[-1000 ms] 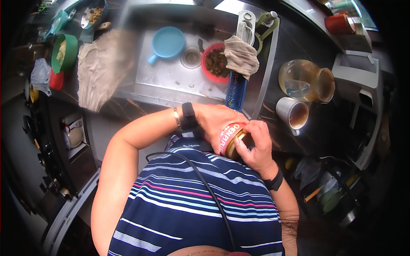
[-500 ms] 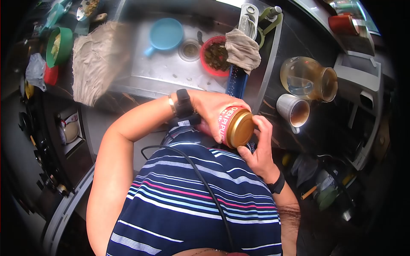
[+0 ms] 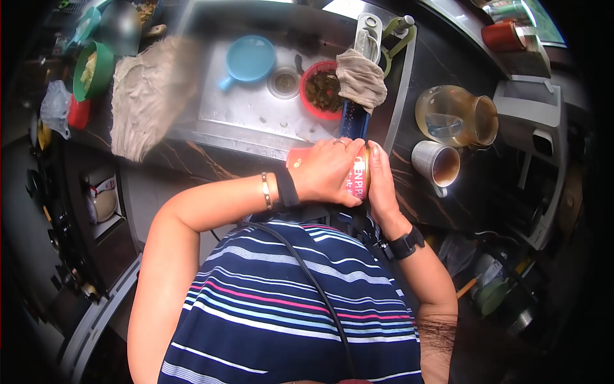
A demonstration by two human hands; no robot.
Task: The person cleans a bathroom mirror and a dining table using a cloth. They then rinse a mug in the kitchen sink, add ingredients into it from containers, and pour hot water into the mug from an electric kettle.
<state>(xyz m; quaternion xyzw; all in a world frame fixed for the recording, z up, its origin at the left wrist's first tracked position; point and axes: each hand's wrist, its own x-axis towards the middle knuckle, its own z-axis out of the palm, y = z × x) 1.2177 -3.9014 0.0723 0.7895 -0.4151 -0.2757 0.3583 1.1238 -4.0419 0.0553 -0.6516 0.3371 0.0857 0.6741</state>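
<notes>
A jar (image 3: 359, 177) with a pink label and a gold lid lies on its side between my hands, in front of the sink's near edge. My left hand (image 3: 326, 171) wraps round the jar's body, with its fingers over the label. Against the lid end, my right hand (image 3: 382, 182) is pressed flat, its fingers together and pointing away from me; it hides most of the lid. The jar's base end shows at the left of my left hand.
The steel sink (image 3: 236, 125) holds a blue pan (image 3: 251, 58) and a red bowl (image 3: 322, 91) of dark green pieces. A cloth (image 3: 361, 80) hangs by a blue rack. At right stand a mug (image 3: 436, 164) and a glass jug (image 3: 448, 115). Another cloth (image 3: 150, 96) lies left.
My hands have moved up towards the sink with the jar, which has turned so its lid faces right. My right hand has gone from curled fingers near the lid to lying flat against it.
</notes>
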